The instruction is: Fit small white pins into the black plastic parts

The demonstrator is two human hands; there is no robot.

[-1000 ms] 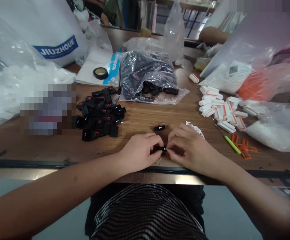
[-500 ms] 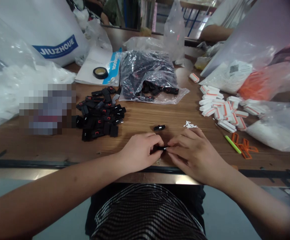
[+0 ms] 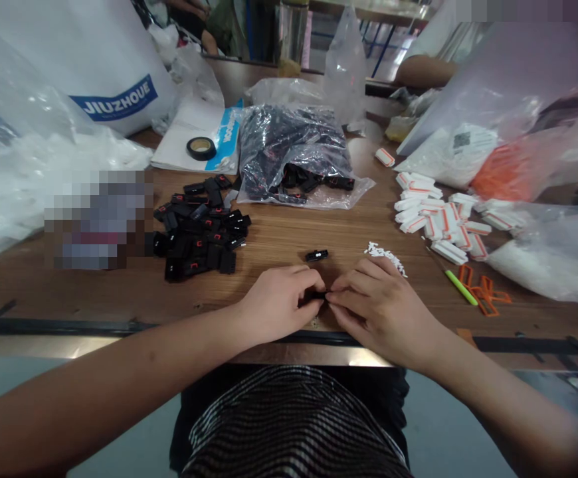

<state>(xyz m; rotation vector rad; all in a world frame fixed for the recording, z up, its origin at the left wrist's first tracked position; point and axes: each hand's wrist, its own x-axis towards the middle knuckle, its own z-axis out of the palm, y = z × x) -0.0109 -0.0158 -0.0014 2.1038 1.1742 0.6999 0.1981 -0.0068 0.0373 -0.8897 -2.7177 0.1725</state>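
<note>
Right fingers [image 3: 353,284] have apparently edged left.

Held piece [image 3: 315,295] apparently black

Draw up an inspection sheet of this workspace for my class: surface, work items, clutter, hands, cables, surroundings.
Surface: wood-grain tabletop, dark strip along near edge.
Work items: held black connector housing, loose black housing beyond, small white pegs, black housing pile.
Clutter: tape roll on papers, green-handled tool, orange frames.
Hands: left hand pinches the held one; right hand at its end, grip unclear.
Cables: nothing seen.
Surroundings: JIUZHOUE bag, another person's forearm.
</note>
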